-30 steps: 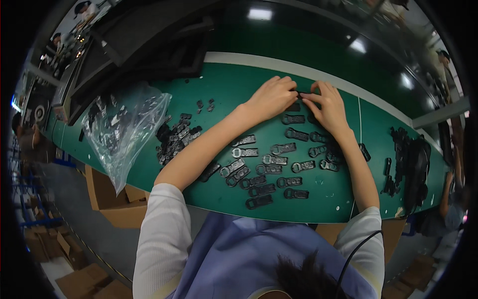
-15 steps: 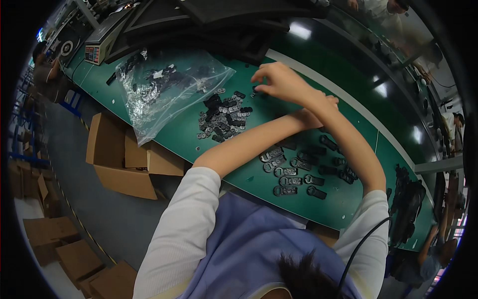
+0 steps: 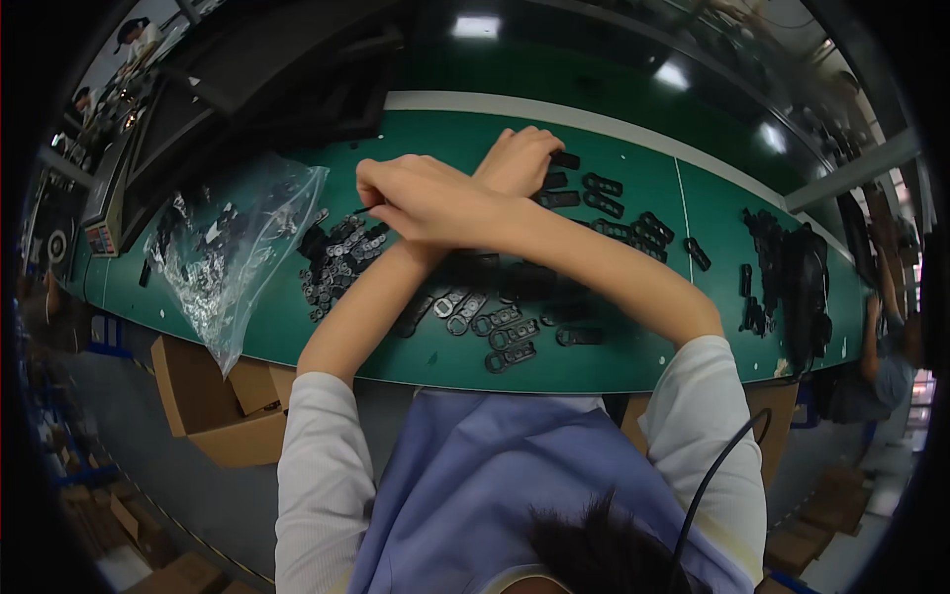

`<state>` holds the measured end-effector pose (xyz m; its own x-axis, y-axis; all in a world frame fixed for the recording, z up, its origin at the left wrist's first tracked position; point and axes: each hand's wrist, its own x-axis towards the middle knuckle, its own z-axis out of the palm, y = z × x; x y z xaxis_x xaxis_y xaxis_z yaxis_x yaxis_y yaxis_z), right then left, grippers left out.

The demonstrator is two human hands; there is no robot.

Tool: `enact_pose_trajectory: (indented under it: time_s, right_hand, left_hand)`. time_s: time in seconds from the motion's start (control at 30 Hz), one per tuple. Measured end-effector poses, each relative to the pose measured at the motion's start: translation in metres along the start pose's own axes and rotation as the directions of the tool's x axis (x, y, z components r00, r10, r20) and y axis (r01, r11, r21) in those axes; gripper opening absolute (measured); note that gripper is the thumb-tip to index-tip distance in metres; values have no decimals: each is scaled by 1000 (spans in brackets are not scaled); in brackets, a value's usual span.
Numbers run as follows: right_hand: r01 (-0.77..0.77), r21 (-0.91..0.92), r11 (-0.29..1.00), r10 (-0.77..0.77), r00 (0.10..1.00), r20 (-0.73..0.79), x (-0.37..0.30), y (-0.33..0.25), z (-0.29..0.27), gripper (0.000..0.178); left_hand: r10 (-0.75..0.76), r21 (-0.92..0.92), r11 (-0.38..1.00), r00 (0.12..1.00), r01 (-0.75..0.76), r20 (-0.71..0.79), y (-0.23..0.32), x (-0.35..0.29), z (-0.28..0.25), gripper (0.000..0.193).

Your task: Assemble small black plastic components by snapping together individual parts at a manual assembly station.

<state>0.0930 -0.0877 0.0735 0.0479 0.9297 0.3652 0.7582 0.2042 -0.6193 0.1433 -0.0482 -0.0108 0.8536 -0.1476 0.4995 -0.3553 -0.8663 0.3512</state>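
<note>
My forearms cross over the green table, the right one on top. My right hand point(image 3: 411, 193) is at the left, its thumb and fingers curled together by the pile of small silver-and-black parts point(image 3: 341, 257). A tiny dark piece shows at its fingertips, too small to name. Beyond the crossing, my left hand point(image 3: 520, 160) reaches to the right with bent fingers, at a flat black plastic part point(image 3: 565, 159); whether it grips that part is hidden. Several black ring-ended parts point(image 3: 513, 335) lie in rows beneath and beside my arms, with more black parts point(image 3: 604, 194) to the right.
A clear plastic bag point(image 3: 233, 252) of small parts lies left of the pile, near an open cardboard box point(image 3: 213, 416) below the table edge. Black trays point(image 3: 267, 89) and a scale point(image 3: 104, 223) stand at the far left. A heap of black items point(image 3: 792, 267) lies at right.
The head view has swung, so the table now runs more level. My right hand has come down beside the small-parts pile, and my left hand has extended past the right wrist among the black parts.
</note>
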Motion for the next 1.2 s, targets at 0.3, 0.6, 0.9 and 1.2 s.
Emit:
enact_pose_trajectory:
  time_s: [0.3, 0.6, 0.9, 1.2]
  right_hand:
    - [-369, 52, 928, 356, 833, -425, -206, 1, -107, 14]
    - [-498, -389, 775, 412, 865, -288, -217, 53, -121, 14]
    - [-400, -421, 814, 263, 900, -347, -171, 86, -111, 18]
    - [-369, -549, 750, 242, 925, -292, -159, 104, -99, 19]
  left_hand:
    - [134, 171, 973, 982, -156, 135, 19, 16, -7, 29]
    - [71, -5, 997, 980, -72, 187, 14, 18, -21, 33]
    - [28, 141, 988, 979, -57, 204, 21, 11, -24, 28]
    - [1, 87, 996, 983, -18, 184, 14, 12, -20, 25]
